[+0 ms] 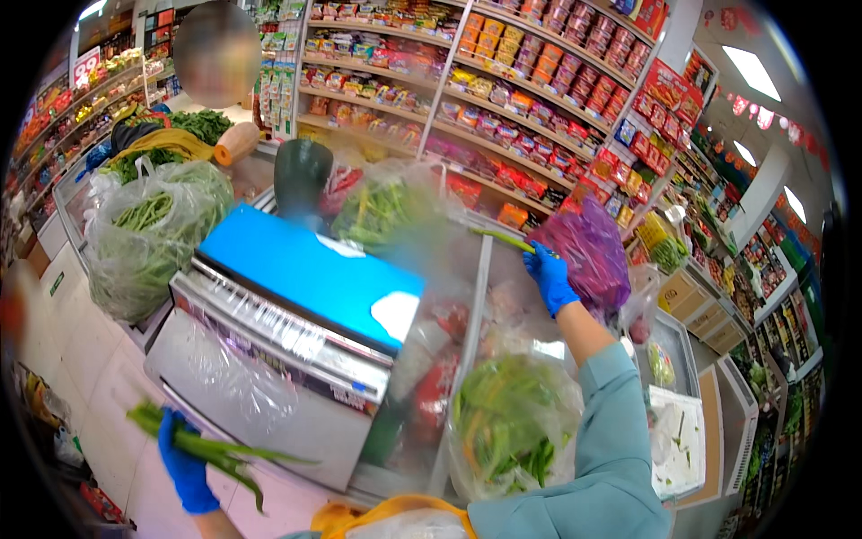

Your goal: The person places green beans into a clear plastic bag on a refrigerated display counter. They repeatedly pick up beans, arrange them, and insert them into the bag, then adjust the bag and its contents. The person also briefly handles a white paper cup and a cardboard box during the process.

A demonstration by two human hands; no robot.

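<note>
In a blue glove, my left hand (182, 465) grips a small bunch of long green vegetables (219, 453) at the lower left, beside the scale and over the floor. My right hand (551, 276), also gloved, reaches far out and pinches one slender green vegetable (502, 237), its tip pointing left. Close by that hand is a purple plastic bag (582, 249), its contents not clearly visible. A clear plastic bag (566, 391) filled with leafy and long green vegetables rests below my right forearm. Between my hands sits a retail scale (256, 391) with a lit blue screen (303, 269).
Under the bags lies a glass-topped chest freezer with a metal divider (465, 357). A clear bag of green beans (145, 249) stands left, a dark winter melon (303, 176) behind the scale. A white foam box lid (673, 451) is at right. Stocked shelves (525, 135) line the back.
</note>
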